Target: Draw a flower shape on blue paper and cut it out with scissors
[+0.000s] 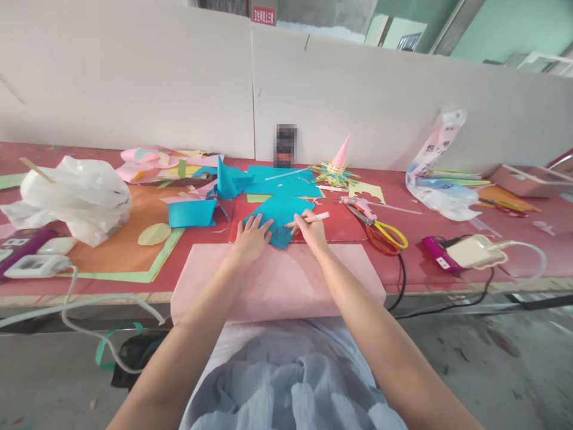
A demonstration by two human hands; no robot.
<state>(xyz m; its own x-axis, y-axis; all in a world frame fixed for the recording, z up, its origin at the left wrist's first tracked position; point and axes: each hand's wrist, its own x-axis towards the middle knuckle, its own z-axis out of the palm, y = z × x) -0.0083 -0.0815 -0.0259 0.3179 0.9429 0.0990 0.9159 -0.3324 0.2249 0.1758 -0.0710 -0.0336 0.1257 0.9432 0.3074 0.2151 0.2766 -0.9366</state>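
Observation:
A blue sheet of craft paper (283,209) lies at an angle on a red board (344,224) in front of me. Dark drawn lines show on its near corner. My left hand (254,236) rests on the sheet's left side, fingers spread flat. In my right hand (310,229) is a pale pink pen (323,215), pinched so that it slants toward the drawn lines; its tip is hard to make out. Both wrists are above a pink padded block (277,280) at the table's edge.
A glue gun (360,208) and scissors (388,235) lie to the right, near a pink paper cone (341,156). Blue folded paper (191,214) and a white plastic bag (76,194) are on the left. Power strips (447,254) with cables sit at the sides; a white partition (380,101) stands behind.

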